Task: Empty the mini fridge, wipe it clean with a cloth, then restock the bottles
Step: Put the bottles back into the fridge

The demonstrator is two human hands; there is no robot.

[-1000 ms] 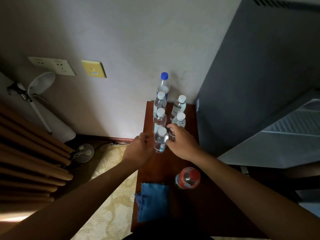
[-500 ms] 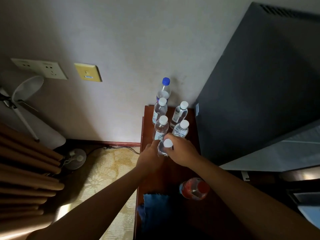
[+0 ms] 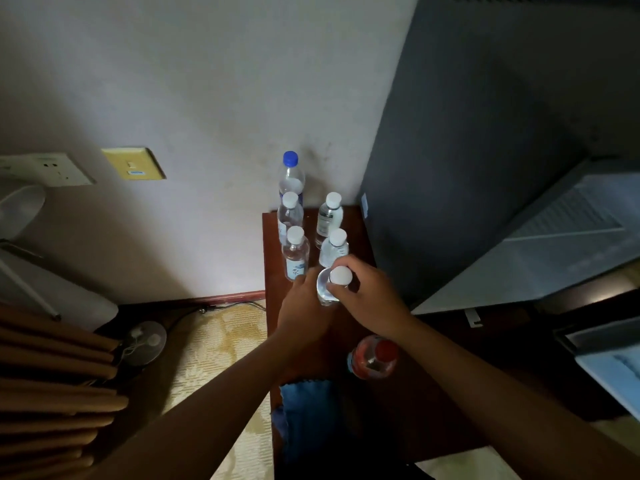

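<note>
Since the earlier frame, the front bottle [image 3: 331, 285] has shifted toward the lower centre of the frame, away from the row behind it, and both hands have closed in on it. The left hand [image 3: 304, 315] wraps the bottle body from the left side. The right hand [image 3: 369, 299] holds the neck just under the white cap, fingers curled around it. The hands are together, both clamped on this one bottle, at the centre of the frame above the bench [image 3: 349, 327].

Four white-capped bottles [image 3: 295, 252] stand upright in two pairs behind the held bottle, close together. A taller blue-capped bottle [image 3: 291, 174] stands behind them, against the wall.

A red bottle [image 3: 373, 356] stands on the bench below the right wrist. A blue cloth [image 3: 308, 407] lies on the bench at lower centre, partly under the left forearm.

The fridge [image 3: 485, 150] occupies the upper right of the frame, just beside the bench. Its door [image 3: 554, 244] stands open at the right edge.
</note>
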